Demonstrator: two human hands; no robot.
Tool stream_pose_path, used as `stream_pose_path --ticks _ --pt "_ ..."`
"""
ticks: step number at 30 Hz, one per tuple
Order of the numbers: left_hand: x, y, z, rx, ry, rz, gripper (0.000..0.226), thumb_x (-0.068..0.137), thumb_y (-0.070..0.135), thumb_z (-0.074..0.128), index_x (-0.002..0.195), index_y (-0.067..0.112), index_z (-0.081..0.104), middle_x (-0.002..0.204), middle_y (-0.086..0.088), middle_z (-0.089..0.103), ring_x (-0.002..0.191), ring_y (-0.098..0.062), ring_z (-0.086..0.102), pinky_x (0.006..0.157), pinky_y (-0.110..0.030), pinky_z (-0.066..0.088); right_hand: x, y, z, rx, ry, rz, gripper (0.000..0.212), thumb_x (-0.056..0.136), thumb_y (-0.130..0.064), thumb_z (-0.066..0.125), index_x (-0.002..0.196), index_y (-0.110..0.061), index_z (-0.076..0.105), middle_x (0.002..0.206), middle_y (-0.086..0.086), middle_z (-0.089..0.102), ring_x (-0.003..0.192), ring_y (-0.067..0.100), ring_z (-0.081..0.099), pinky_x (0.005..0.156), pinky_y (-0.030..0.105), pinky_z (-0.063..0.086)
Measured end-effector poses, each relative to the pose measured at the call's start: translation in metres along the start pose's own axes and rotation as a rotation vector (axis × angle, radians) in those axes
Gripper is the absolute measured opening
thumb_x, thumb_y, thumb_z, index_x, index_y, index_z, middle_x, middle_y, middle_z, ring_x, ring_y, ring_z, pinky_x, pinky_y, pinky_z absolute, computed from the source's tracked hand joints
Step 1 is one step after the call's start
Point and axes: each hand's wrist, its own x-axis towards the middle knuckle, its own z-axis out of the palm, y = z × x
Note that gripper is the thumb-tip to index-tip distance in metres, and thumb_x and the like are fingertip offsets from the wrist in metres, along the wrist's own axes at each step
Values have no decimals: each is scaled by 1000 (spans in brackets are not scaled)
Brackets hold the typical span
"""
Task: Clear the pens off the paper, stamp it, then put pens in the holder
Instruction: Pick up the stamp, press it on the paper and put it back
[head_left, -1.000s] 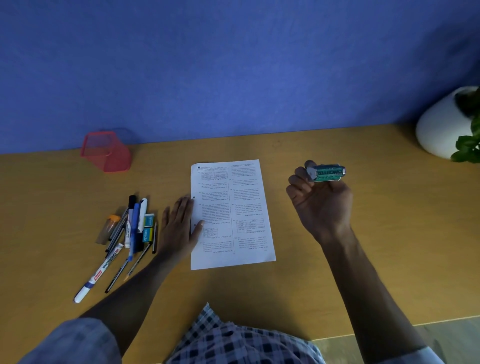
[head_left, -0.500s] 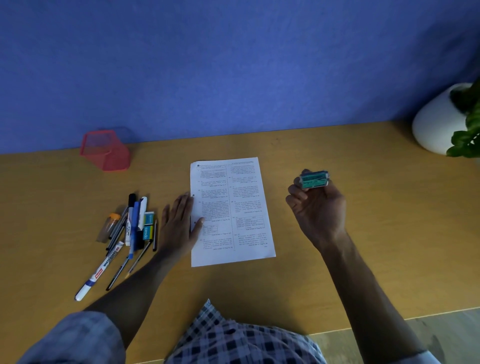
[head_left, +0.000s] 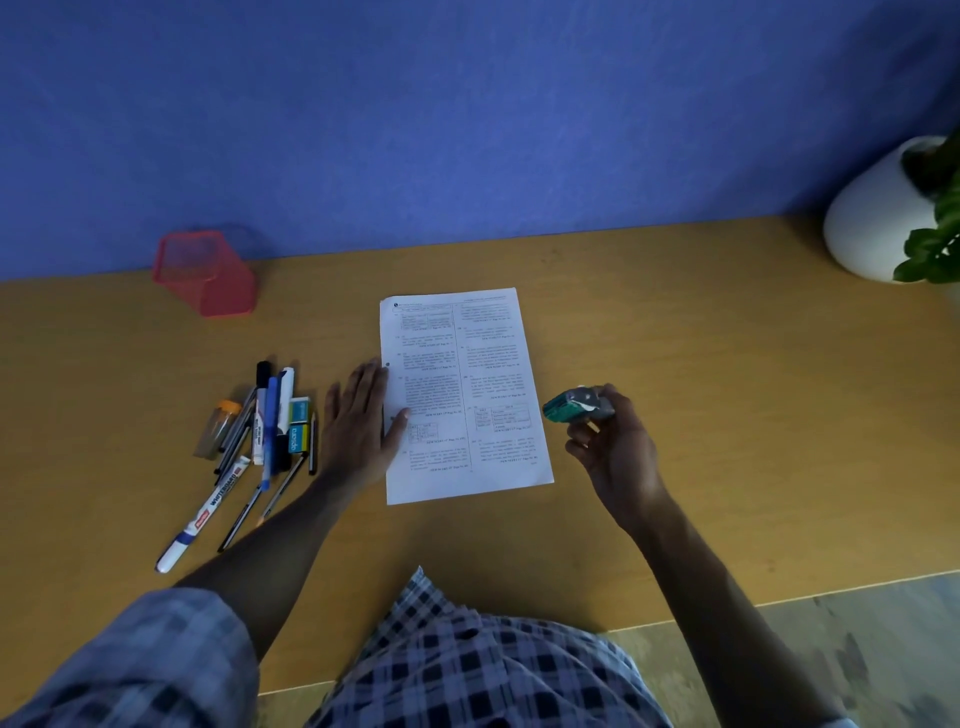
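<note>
Fingers, R hand (head_left: 618, 452): pinching the green stamp (head_left: 569, 404), held just off the printed sheet (head_left: 457, 395), R edge. L hand (head_left: 363, 415): flat, splayed, pinning the L margin. Pens (head_left: 260, 431) lie clear, L of it; red mesh holder (head_left: 208, 273) w/o pens. To do well: keep L pressing, set stamp face level, press straight down, lift clean.

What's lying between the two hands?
The printed paper, seen in the head view. The left hand rests on its left edge; the right hand holds a green stamp.

Green stamp (head_left: 569, 406), red holder (head_left: 208, 275), white paper (head_left: 462, 395)
</note>
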Motion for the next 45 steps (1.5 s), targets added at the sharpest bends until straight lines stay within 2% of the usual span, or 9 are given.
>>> stream_pose_path --ticks 3,6,9,12,16,28,36,41,45 --pt "0 0 1 6 -2 0 71 98 58 24 154 17 15 163 -2 17 151 -20 11 123 -48 11 -2 17 -7 -277 36 -91 17 97 -22 46 82 -21 54 72 -3 52 58 11 44 52 25 37" --pt "0 -1 1 6 -1 -3 71 98 58 23 154 17 14 163 -2 16 151 -19 10 123 -47 10 -4 33 -15 -645 10 -349 16 102 -14 43 88 -14 50 71 -6 54 58 10 46 50 26 37" --pt "0 -1 2 -3 0 -2 70 98 59 23 154 18 13 163 -2 16 151 -19 9 123 -47 9 -8 45 -21 -1017 -65 -602 14 104 -23 41 95 -13 46 73 -4 56 54 10 51 46 21 38" --pt "-1 -1 1 -16 5 1 70 98 59 23 154 18 13 163 -2 16 151 -19 9 123 -47 9 -10 56 -23 -1293 -87 -663 15 103 -30 39 98 -17 44 82 -4 58 50 5 46 43 13 27" --pt "-2 2 -2 -31 15 3 71 98 58 25 154 16 16 162 -3 18 151 -20 10 123 -47 9 -10 64 -23 -1523 -85 -704 18 102 -30 40 101 -14 49 99 2 62 64 13 54 47 19 29" --pt "-3 4 -5 -45 21 3 69 98 57 29 153 17 18 161 -3 20 150 -20 12 123 -47 10 -6 78 -16 -1709 -86 -728 12 100 -25 46 96 -14 50 91 2 59 68 17 55 47 34 52" --pt "-3 4 -6 -57 21 -1 70 98 57 27 153 16 18 162 -3 19 151 -20 11 123 -46 8 -6 88 -11 -1752 -53 -743 11 99 -24 45 95 -15 51 90 0 57 66 16 54 41 32 49" --pt "-4 5 -6 -61 21 -7 70 98 58 27 153 17 17 162 -3 19 151 -19 11 123 -45 7 -9 94 -7 -1731 27 -758 9 93 -15 53 86 -13 47 79 0 50 47 14 42 35 21 29" --pt "-4 5 -6 -59 19 -12 69 98 57 28 154 18 16 162 -2 19 151 -19 12 123 -46 8 -9 95 -6 -1718 39 -817 10 90 -12 56 82 -11 50 76 3 50 40 14 36 33 21 32"
